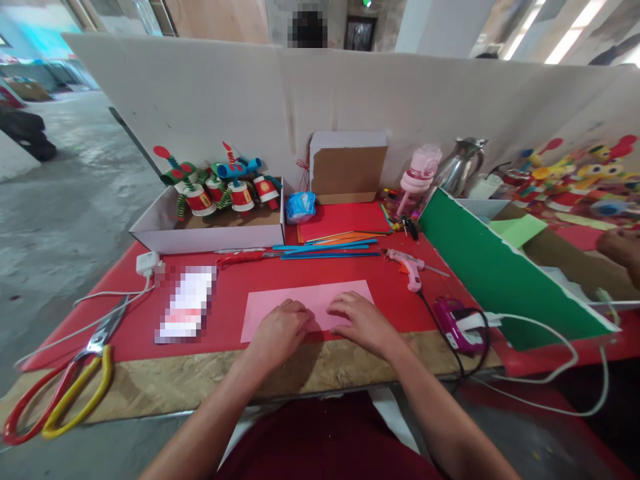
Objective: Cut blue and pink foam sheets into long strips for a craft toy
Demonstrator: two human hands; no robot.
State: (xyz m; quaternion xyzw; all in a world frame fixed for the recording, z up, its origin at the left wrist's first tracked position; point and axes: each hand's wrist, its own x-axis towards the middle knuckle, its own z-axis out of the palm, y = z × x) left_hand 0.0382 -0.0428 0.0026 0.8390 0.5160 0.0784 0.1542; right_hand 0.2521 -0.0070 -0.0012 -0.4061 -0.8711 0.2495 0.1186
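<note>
A pink sheet of paper lies flat on the red table covering near the front edge. My left hand rests over its left half, knuckles up, with loosely bent fingers pointing right; the thumb is mostly hidden. Over the right half is my right hand, its curved fingers pointing left and its thumb apart from them. A gap of bare paper separates the two hands. Just beyond the sheet lie several blue strips. A pink glue gun rests to the right of the paper.
Red-and-yellow-handled scissors and a blurred-out flat item lie left. A white box holds paper-cup figures. A green-sided box and a purple power socket with cables stand right. Another person's hand shows far right.
</note>
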